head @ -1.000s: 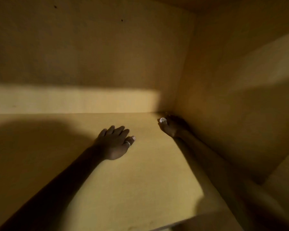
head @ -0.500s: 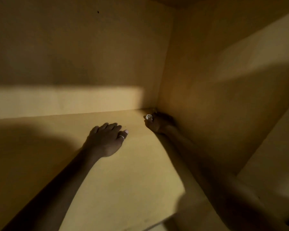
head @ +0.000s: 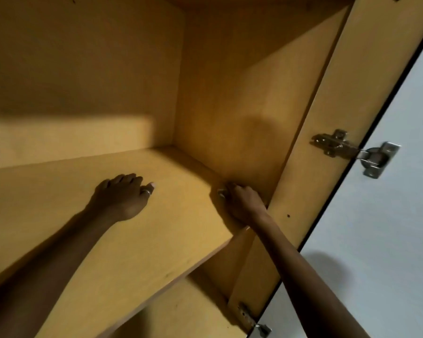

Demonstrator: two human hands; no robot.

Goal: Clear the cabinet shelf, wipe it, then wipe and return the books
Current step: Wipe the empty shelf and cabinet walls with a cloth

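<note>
The yellow wooden cabinet shelf [head: 161, 242] is bare, with no books or cloth in sight. My left hand [head: 122, 198] rests palm down on the middle of the shelf, fingers relaxed, a ring on the thumb. My right hand [head: 242, 203] lies at the shelf's right edge against the cabinet side wall [head: 230, 106]. Its fingers are curled down onto the board, and a small shiny spot shows at the thumb. Whatever may be under that hand is hidden.
The white cabinet door [head: 388, 240] stands open at the right, held by a metal hinge [head: 340, 147] and a lower hinge [head: 254, 323]. Below the shelf's front edge lies a lower compartment [head: 181, 313]. The back wall is partly in shadow.
My right hand has slid from the back right corner forward along the side wall. My left hand has stayed put. My view has pulled back, showing the door and hinges.
</note>
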